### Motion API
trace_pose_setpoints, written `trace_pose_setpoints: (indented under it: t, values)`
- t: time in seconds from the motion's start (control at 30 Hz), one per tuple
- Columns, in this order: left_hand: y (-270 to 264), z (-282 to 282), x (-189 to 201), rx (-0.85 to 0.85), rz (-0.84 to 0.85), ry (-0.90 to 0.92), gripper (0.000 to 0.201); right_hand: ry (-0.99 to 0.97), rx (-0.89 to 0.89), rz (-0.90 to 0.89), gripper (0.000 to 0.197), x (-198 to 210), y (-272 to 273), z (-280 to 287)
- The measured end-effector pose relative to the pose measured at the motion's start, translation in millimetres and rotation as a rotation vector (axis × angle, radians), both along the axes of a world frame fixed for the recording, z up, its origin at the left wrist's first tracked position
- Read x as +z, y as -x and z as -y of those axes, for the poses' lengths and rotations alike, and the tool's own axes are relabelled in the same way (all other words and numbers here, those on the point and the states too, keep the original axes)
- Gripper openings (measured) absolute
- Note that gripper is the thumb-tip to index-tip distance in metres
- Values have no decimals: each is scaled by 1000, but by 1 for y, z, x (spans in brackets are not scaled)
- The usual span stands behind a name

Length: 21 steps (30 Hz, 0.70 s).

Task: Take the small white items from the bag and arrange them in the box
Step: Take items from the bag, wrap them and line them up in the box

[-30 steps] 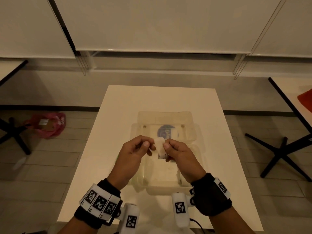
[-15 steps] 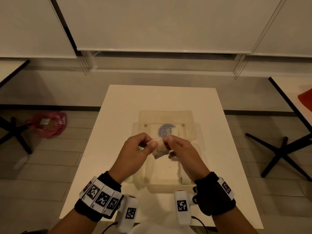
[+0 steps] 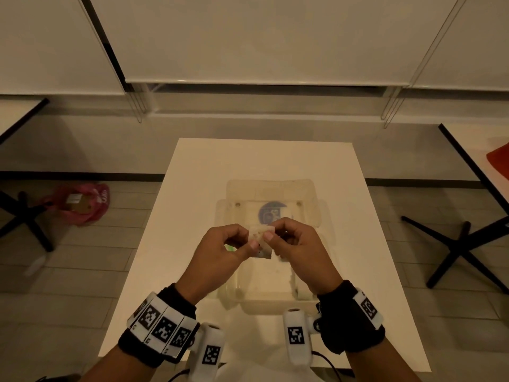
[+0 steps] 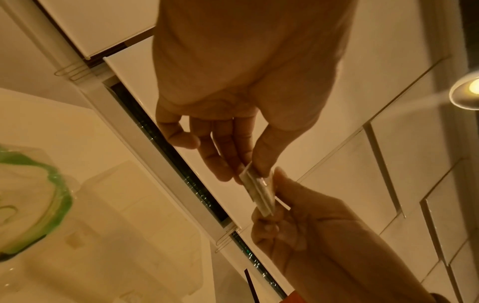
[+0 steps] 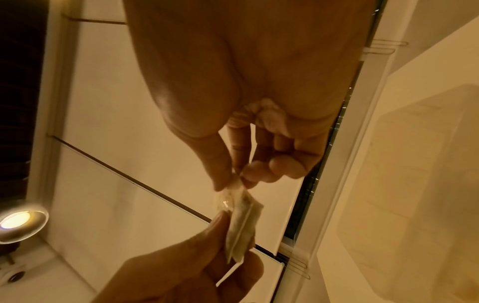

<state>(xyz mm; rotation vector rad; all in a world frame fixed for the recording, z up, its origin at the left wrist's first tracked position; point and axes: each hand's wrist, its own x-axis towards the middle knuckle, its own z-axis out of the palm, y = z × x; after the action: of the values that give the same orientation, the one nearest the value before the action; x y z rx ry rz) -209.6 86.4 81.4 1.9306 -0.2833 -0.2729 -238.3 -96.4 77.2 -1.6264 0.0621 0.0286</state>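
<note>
Clear plastic, small and flat: the bag hangs in the air between both hands, above the box on the white bench. The left hand pinches its lower left edge between thumb and forefinger, and the right hand pinches its upper right corner the same way; the other fingers of both hands curl loosely. From the wrist views the bag reads as a thin folded sachet with a seam down it, and pale contents seem to sit inside, though the dim light makes that uncertain. The box is translucent, its lid folded back toward the far end, with pale matter already lying on its floor.

The likely step is opening the bag. The risk lies in the 2 light pinches: a sharp pull could tear the film unevenly or snap it free of 1 hand, and the small white items could scatter past the box walls onto the bench.
</note>
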Motion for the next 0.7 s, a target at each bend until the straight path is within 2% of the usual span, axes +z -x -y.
trace_pose_setpoints:
  t: [0.17,0.33,0.5,0.7]
  values:
    - [-1,1,1,36,-71,48,19,52,-22,16,11,-2,-3,1]
    - [-1,1,3,28,-65,47,5,86,-10,14,13,-3,-4,2]
    - [-1,2,-3,50,-39,6,14,117,-30,26,6,-1,-6,6]
    - [-2,2,-9,60,-18,-37,13,405,-23,129,5,4,-6,11]
